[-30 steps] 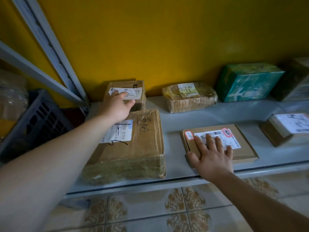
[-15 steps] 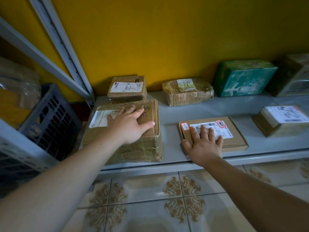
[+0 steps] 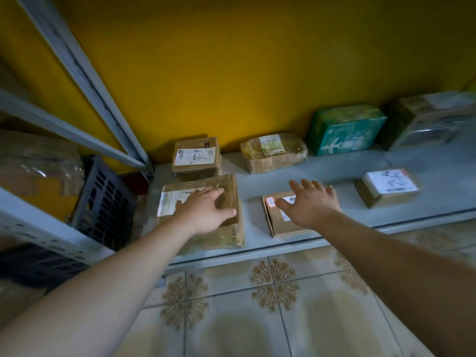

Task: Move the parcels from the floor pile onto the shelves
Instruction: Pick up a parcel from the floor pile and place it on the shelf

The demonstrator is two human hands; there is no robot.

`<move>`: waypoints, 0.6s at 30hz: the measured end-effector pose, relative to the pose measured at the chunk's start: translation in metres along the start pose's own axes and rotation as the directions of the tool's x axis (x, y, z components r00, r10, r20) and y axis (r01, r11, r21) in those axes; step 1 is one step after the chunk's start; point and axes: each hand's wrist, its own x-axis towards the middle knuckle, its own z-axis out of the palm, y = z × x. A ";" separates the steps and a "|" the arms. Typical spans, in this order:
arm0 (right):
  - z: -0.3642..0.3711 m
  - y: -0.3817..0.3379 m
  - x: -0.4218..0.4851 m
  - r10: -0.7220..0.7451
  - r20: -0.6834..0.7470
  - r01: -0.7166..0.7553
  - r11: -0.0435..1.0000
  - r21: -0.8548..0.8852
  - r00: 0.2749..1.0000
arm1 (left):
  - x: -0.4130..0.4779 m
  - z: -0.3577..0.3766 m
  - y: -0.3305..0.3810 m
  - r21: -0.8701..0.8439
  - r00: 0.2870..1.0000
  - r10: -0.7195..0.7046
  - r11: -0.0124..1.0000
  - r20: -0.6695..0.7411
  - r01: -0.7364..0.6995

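While both hands are held over the low shelf (image 3: 342,176) in the head view, no grip is closed on anything. The left hand (image 3: 206,212) is laid flat, fingers straight, on the large taped parcel (image 3: 219,239) at centre left. The right hand (image 3: 313,204) is spread open over the flat box (image 3: 283,225) at centre, contact not clear. Both parcels are already seated on the shelf, near its front edge. Placement is judged nearly done. For a clean finish, each should be pushed back from the lip, kept square with labels up, and stopped short of the small labelled box (image 3: 195,158) behind. The floor pile is not seen.
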 end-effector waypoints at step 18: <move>-0.372 -0.050 -0.331 0.005 0.031 -0.006 0.999 0.033 1.000 | -0.355 -0.297 0.083 0.240 0.944 0.303 0.914 0.133 -0.328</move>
